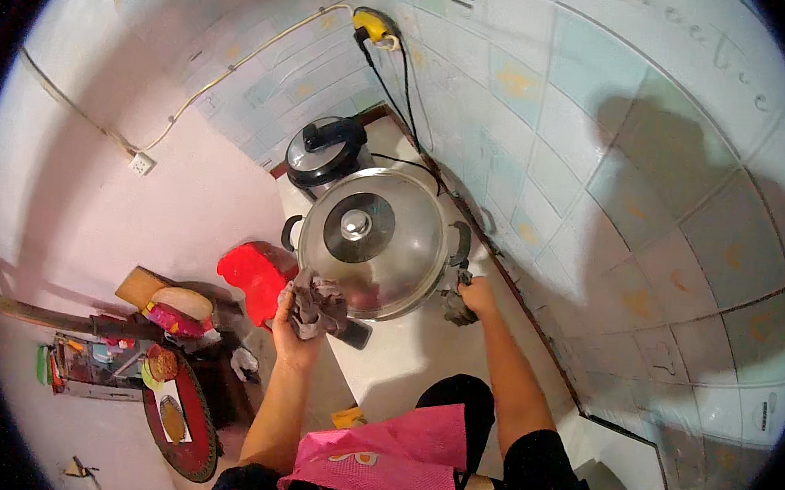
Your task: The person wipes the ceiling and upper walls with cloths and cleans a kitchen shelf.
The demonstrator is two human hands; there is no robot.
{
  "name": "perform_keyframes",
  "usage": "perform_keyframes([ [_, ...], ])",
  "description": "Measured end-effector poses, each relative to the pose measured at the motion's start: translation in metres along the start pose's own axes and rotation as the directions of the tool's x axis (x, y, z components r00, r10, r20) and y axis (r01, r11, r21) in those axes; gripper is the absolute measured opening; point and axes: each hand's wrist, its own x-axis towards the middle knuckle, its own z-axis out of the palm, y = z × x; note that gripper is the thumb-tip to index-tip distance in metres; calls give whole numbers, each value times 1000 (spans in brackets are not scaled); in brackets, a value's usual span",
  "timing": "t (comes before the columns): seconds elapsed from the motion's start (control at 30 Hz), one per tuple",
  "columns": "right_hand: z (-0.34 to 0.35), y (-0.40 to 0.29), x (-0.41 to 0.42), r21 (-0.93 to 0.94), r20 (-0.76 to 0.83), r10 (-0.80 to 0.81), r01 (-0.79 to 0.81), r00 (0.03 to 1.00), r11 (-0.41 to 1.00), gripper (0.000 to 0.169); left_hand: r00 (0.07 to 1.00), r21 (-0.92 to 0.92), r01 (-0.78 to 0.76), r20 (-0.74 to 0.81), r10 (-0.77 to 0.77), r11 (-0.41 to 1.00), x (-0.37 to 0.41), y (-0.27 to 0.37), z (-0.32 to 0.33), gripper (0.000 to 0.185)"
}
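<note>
My left hand (296, 334) holds a crumpled grey-brown cloth (320, 303) just in front of a large round metal pan (377, 314). A domed metal lid (413, 246) with a dark glass centre and a round knob (356, 225) covers the pan. Another dark cloth (458, 307) is bunched in my right hand (477, 297), close below the pan's right black handle (460, 243). Whether that cloth touches the handle I cannot tell. The pan's left handle (290, 232) is free of both hands. A dark phone-like object (355, 334) lies on the white counter beside the left cloth.
Behind the pan stands an electric pressure cooker (324, 151), its cable running near the tiled wall (530, 132) to a yellow power socket (375, 26). A red plastic container (253, 280) is left of the pan. A red oval tray (199, 429) stands lower left.
</note>
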Motion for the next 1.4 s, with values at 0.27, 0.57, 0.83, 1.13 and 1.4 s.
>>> perform_keyframes([
  [0.27, -205, -57, -92, 146, -116, -426, 440, 897, 886, 28, 996, 122, -12, 93, 0, 993, -1, 6, 75, 43],
  [0.57, -284, -84, -153, -156, -118, -530, 511, 840, 845, 13, 941, 138, -45, 340, -5, 989, -11, 62, 148, 41],
  [0.83, -290, -62, -140, 74, 16, -431, 428, 902, 901, 23, 927, 154, 61, 357, -113, 986, 13, 54, 228, 30],
  [1.13, -289, -56, -151, 49, 89, -348, 345, 933, 937, 27, 876, 277, 287, 311, -368, 917, 36, 8, 205, 30],
  [1.4, -306, -99, -168, 358, 216, -284, 195, 934, 913, 33, 613, 371, 489, 497, -614, 789, 93, -67, 199, 46],
])
